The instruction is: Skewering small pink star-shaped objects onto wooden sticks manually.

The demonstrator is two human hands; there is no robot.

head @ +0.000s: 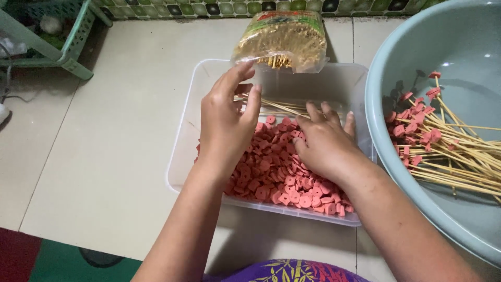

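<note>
Nearest me, my right hand (324,141) lies palm down on the heap of pink slices (284,175) in the clear tub (180,156); its fingers curl into them, but I cannot tell whether they pinch one. My left hand (225,122) hovers over the tub's far end, fingertips closing on a thin wooden skewer (282,107). Beyond, an open bag of skewers (284,39) rests on the tub's rim. On my right, a pale basin (381,125) holds threaded sticks (449,149).
</note>
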